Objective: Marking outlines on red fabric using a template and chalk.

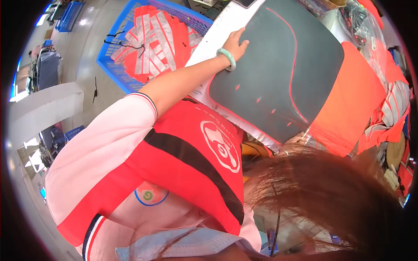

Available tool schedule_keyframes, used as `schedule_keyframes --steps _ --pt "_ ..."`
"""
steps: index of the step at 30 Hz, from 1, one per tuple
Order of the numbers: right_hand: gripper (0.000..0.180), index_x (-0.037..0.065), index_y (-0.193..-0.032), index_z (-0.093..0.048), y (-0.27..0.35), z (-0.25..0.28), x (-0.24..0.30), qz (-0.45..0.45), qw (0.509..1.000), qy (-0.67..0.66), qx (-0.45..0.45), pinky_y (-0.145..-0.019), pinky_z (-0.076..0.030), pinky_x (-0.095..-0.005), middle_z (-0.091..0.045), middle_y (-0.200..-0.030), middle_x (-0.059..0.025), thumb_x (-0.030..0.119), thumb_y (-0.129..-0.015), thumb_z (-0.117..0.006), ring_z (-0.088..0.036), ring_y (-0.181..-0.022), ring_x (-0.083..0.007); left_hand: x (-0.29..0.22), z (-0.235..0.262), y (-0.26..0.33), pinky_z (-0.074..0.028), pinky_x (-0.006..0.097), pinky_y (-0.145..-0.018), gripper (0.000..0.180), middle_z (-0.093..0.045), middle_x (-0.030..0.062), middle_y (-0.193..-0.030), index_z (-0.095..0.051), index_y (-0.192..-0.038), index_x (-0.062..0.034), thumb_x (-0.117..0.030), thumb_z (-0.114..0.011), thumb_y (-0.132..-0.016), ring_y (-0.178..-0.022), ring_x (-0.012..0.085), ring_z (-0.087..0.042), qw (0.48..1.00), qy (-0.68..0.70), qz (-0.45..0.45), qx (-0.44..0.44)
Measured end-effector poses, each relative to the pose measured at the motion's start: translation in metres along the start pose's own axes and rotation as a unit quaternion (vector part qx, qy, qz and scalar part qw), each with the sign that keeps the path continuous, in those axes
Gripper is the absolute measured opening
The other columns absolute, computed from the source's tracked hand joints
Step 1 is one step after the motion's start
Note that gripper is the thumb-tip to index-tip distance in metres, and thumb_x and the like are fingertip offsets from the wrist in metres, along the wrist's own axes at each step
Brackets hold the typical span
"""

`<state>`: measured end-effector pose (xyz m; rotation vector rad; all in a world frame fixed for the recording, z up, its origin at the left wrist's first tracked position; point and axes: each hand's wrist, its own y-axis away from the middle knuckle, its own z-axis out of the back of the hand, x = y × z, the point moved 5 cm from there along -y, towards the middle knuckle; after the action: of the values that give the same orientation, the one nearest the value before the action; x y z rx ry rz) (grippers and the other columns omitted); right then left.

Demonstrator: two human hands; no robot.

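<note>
Nearest, hair hides the right hand, so its grip cannot be told. The dark grey template sheet lies flat on the worktop, long axis running away rightward. The left hand rests open-fingered on its left edge. Beyond-left stands a blue basket of orange vests.

A single head-worn view looks steeply down and slightly sideways over the person's own shoulder and chest, so close that the red-and-pink shirt and a fall of brown hair fill the lower half. The dark grey mat on the worktop serves as landmark: it sits in the upper middle, close below the lens. Left of the mat the floor and a blue basket appear, bent by the fisheye rim; right of it lies orange cloth.
</note>
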<state>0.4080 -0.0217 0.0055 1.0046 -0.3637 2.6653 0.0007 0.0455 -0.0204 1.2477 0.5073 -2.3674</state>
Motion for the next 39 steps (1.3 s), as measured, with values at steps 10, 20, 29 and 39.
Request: schedule_keyframes --steps 10,20,29,39 --pt "0.037 0.002 -0.121 -0.054 0.002 -0.001 -0.002 0.004 1.000 -0.002 0.003 -0.083 -0.046 -0.0369 -0.060 -0.113 -0.0186 0.024 -0.094 -0.043 -0.059 -0.100 -0.0336 -0.006 0.000 0.002 -0.037 0.035 -0.099 0.051 -0.045 0.0192 -0.127 -0.040 -0.132 -0.0056 -0.020 -0.056 -0.085 -0.118 0.0320 -0.045 1.000 -0.003 0.016 0.004" --pt "0.038 0.001 -0.118 -0.055 0.001 -0.002 -0.017 -0.010 0.998 0.066 -0.002 -0.073 -0.047 -0.0399 -0.063 -0.101 -0.0213 0.029 -0.094 -0.043 -0.060 -0.088 -0.0372 -0.009 0.001 0.010 -0.035 0.037 -0.101 0.052 -0.043 0.0203 -0.131 -0.037 -0.134 -0.0032 -0.020 -0.054 -0.087 -0.120 0.0335 -0.043 1.000 -0.018 0.023 0.006" --pt "0.035 -0.002 -0.110 -0.059 0.007 0.005 -0.024 0.042 0.995 0.070 -0.060 -0.065 -0.047 -0.0434 -0.064 -0.093 -0.0221 0.026 -0.091 -0.048 -0.061 -0.078 -0.0374 -0.017 -0.006 0.013 -0.033 0.039 -0.103 0.070 -0.041 0.0221 -0.133 -0.035 -0.134 -0.0002 -0.037 -0.063 -0.081 -0.123 0.0349 -0.041 0.999 -0.040 0.023 0.027" --pt "0.031 -0.002 -0.114 -0.058 -0.004 -0.011 -0.031 -0.047 0.999 -0.002 -0.011 -0.075 -0.046 -0.0307 -0.065 -0.098 -0.0159 0.017 -0.091 -0.049 -0.061 -0.083 -0.0226 -0.018 -0.008 0.001 -0.038 0.033 -0.098 0.092 -0.047 0.0224 -0.128 -0.034 -0.133 0.0029 -0.050 -0.073 -0.070 -0.118 0.0296 -0.048 0.997 -0.016 0.062 0.033"
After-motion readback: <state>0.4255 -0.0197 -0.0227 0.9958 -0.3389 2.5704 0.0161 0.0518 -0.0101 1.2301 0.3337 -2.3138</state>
